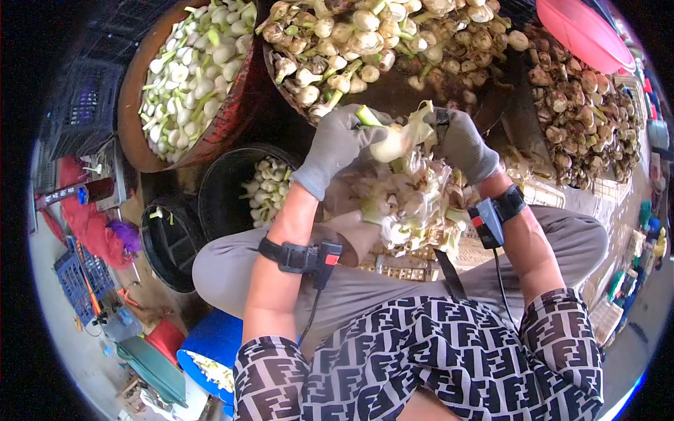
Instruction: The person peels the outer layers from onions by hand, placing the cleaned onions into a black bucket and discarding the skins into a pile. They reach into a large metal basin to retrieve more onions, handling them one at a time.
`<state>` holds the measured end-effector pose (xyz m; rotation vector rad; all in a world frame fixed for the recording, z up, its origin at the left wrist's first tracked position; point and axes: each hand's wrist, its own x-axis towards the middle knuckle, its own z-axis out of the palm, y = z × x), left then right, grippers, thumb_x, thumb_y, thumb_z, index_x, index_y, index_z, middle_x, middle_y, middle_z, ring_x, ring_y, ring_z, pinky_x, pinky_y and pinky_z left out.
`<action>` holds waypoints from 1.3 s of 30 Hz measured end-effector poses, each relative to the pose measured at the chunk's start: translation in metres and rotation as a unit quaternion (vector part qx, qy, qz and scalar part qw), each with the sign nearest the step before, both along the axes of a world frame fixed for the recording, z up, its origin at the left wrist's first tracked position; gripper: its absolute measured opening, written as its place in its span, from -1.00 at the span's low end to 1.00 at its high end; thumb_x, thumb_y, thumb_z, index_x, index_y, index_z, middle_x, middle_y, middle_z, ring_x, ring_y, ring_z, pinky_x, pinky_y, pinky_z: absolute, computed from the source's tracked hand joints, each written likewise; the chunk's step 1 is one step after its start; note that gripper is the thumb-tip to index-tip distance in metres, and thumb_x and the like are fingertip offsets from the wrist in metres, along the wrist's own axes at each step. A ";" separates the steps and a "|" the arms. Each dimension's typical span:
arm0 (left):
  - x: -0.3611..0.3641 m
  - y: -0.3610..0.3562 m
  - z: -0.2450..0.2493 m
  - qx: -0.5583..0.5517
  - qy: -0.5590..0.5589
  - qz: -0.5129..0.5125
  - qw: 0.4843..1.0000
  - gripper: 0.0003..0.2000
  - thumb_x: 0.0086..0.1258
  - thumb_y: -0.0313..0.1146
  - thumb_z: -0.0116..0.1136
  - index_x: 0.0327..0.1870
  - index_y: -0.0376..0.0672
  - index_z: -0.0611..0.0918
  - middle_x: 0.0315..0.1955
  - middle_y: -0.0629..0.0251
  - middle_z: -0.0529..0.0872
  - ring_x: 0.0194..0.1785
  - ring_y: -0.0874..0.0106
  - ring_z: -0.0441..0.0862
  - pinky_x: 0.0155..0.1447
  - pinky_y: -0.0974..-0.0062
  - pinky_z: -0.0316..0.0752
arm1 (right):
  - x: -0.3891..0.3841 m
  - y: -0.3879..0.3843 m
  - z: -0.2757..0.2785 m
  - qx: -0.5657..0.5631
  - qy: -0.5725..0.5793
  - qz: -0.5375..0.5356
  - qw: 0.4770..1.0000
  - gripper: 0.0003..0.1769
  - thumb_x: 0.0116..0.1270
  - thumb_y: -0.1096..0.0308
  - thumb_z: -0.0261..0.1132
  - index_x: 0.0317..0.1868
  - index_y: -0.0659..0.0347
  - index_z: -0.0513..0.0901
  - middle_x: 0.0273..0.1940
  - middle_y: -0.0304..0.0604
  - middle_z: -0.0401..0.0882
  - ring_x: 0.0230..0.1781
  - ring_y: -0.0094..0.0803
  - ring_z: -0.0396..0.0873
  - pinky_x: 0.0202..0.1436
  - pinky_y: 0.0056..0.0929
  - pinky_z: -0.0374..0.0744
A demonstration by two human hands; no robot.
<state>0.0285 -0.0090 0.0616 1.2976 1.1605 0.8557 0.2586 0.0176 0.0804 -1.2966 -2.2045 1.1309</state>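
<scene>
The left hand [345, 142], in a grey glove, is clamped on a pale bulb [390, 145] at the upper centre of the frame; the bulb's green stem end [367, 116] points to the upper left. The right hand [465, 144], gloved alike, is apart from the left, on the other side of the bulb, its fingers curled beside a small dark object [441, 119]. Whether they grip that object or the bulb's papery skin [421, 126] is hard to tell. The skin stands up from the bulb towards the right hand.

Just below the hands is a loose pile of pale peelings [418, 200], above the person's crossed legs. Black straps with small devices circle both forearms.

Beyond the hands, at the top centre, a wide round container [275, 78] bears many soil-stained bulbs [365, 42]. In the upper left, a rusty red tub [133, 126] holds clean white bulbs with green stems. Between it and the left forearm, a black tub [209, 189] holds more whitish bulbs, with a smaller black bucket [172, 256] to its left.

In the upper right lies a heap of brownish bulbs [576, 105], near a pink basin [583, 31]. In the lower left is a blue container [210, 337] with pale pieces inside.
</scene>
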 end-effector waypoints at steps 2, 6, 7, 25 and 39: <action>-0.003 0.003 0.004 -0.013 -0.115 -0.033 0.993 -0.77 0.13 -0.36 0.29 -0.22 -0.24 0.61 -0.21 0.28 0.66 -0.08 0.49 0.56 0.10 0.51 0.41 | 0.011 0.002 -0.007 0.028 0.011 -0.033 0.999 -0.89 0.09 0.46 0.23 -0.33 0.25 0.61 -0.40 -0.22 0.63 -0.45 -0.47 0.55 -0.31 -0.48 0.54; -0.013 0.004 0.016 0.000 -0.202 -0.060 0.977 -0.77 0.14 -0.40 0.27 -0.18 -0.24 0.59 -0.15 0.26 0.64 -0.02 0.46 0.53 0.13 0.48 0.40 | 0.038 0.001 -0.005 -0.092 0.184 -0.154 0.966 -0.85 0.10 0.51 0.27 -0.28 0.33 0.58 -0.41 -0.24 0.60 -0.45 -0.52 0.53 -0.33 -0.57 0.53; -0.014 0.004 0.016 0.006 -0.228 -0.062 0.972 -0.76 0.15 -0.41 0.26 -0.17 -0.24 0.58 -0.14 0.26 0.64 -0.01 0.45 0.53 0.14 0.48 0.40 | 0.055 0.004 -0.013 0.026 0.034 -0.117 0.992 -0.84 0.10 0.51 0.28 -0.27 0.33 0.58 -0.40 -0.25 0.60 -0.46 -0.53 0.53 -0.33 -0.60 0.52; -0.048 0.026 0.022 -0.108 -0.576 0.255 0.769 -0.66 0.40 -0.22 -0.06 -0.03 -0.35 0.50 -0.24 0.14 0.62 -0.20 0.33 0.59 -0.10 0.39 0.57 | 0.043 0.066 -0.019 -0.277 -0.065 -0.147 0.947 -0.82 0.02 0.51 0.13 -0.34 0.21 0.61 -0.48 -0.23 0.57 -0.45 -0.41 0.53 -0.32 -0.56 0.51; -0.033 0.040 0.019 -0.156 -0.372 0.305 0.863 -0.69 0.41 -0.24 -0.08 -0.01 -0.30 0.50 -0.22 0.24 0.60 -0.25 0.42 0.59 -0.16 0.50 0.53 | 0.033 0.151 -0.195 0.002 -0.325 0.060 0.944 -0.77 0.10 0.38 0.20 -0.20 0.19 0.60 -0.15 0.08 0.58 -0.12 -0.03 0.55 -0.12 -0.25 0.53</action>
